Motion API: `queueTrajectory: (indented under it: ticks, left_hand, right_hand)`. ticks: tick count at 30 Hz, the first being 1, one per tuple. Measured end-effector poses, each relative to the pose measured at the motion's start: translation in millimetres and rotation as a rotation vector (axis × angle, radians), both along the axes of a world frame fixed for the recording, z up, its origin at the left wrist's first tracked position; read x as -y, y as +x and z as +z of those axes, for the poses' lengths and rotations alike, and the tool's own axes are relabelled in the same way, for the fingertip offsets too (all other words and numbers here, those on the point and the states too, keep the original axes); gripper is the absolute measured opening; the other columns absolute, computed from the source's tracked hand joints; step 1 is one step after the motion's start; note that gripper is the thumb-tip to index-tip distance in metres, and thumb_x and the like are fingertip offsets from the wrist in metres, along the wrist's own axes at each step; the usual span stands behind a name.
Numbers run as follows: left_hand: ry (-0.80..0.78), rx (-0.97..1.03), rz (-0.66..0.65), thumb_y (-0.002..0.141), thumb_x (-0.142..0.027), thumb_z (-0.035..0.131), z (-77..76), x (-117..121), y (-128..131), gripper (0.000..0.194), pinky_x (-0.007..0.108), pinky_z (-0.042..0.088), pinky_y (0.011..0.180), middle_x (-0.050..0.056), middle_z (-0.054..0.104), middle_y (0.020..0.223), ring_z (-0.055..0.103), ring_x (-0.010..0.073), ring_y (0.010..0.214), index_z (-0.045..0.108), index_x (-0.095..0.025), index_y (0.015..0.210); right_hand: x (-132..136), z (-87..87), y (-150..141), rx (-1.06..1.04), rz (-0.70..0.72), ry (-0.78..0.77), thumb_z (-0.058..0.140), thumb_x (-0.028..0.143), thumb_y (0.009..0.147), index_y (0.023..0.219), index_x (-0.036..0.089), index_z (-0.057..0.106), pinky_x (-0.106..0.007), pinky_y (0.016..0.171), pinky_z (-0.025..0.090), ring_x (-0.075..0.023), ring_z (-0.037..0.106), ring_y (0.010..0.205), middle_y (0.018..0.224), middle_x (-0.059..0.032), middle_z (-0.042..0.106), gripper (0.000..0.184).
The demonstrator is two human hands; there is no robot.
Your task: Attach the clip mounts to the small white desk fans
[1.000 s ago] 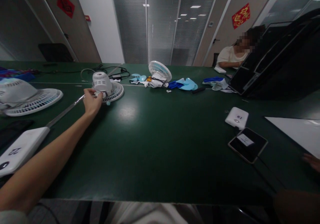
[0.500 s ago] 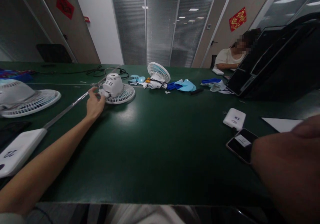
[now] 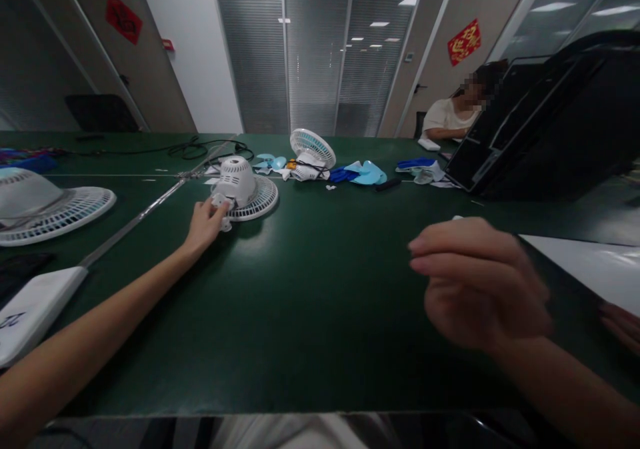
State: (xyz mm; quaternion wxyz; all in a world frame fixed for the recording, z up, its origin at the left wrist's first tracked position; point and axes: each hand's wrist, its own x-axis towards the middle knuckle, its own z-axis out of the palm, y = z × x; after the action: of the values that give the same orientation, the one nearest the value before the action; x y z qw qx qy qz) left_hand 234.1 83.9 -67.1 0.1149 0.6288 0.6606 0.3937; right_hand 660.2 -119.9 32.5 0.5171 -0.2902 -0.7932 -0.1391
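My left hand [image 3: 205, 224] reaches far across the green table [image 3: 320, 315] and grips the neck piece of a white fan head [image 3: 243, 185] that lies grille-down with its motor housing up. My right hand [image 3: 475, 282] hovers above the table at the right, close to the camera. Its fingers are curled loosely and point left, with nothing visible in them. It hides the white power bank and phone that lie behind it.
A metal pole [image 3: 135, 219] runs to a white base [image 3: 30, 309] at left. Another fan head [image 3: 45, 199] lies far left. Fan parts and blue blades [image 3: 345, 169] lie further back. A black case [image 3: 540, 129] stands right; a person [image 3: 453, 112] sits behind it. White sheet [image 3: 590, 262].
My left hand has dragged the fan head rightward and nearer to me. My right hand has come up from the right edge into the middle right of the view.
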Motion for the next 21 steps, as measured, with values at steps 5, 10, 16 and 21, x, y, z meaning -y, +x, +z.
queueTrajectory:
  ticks: [5,10,16,21]
  left_hand:
    - [0.003,0.048,-0.199,0.097,-0.051,0.051,-0.1,58,61,0.035,0.039,0.049,0.086,0.007,0.053,0.100,0.059,0.0251,0.092,0.066,-0.020,0.105]
    - [-0.021,0.159,-0.344,0.099,-0.051,0.049,-4.1,111,116,0.033,0.038,0.048,0.088,0.006,0.057,0.105,0.059,0.0241,0.096,0.066,-0.024,0.108]
    - [-0.071,0.180,-0.464,0.101,-0.048,0.049,-7.7,143,154,0.026,0.046,0.041,0.102,0.005,0.059,0.114,0.058,0.0262,0.109,0.063,-0.028,0.110]
    - [-0.080,0.255,-0.614,0.101,-0.041,0.049,-1.3,153,145,0.030,0.044,0.044,0.104,0.008,0.058,0.126,0.057,0.0256,0.118,0.051,-0.030,0.128]
  right_hand:
    - [-19,-14.5,-40,0.300,0.149,-0.163,0.045,0.016,0.097,0.108,0.020,0.065,-0.031,0.064,0.052,-0.0182,0.065,0.081,0.094,-0.0070,0.069,0.023]
    - [-39,-59.3,-66,0.544,0.009,-0.471,0.052,0.023,0.099,0.124,0.019,0.062,-0.027,0.066,0.048,-0.0163,0.066,0.083,0.104,-0.0059,0.071,0.026]
    - [-34,-83.4,-71,0.608,-0.144,-0.353,0.052,0.037,0.102,0.128,0.019,0.061,-0.027,0.052,0.038,-0.0152,0.063,0.067,0.098,-0.0062,0.073,0.033]
    - [-24,-83.6,-74,0.683,-0.248,-0.227,0.050,0.039,0.104,0.122,0.013,0.064,-0.032,0.058,0.043,-0.0207,0.063,0.076,0.093,-0.0095,0.071,0.035]
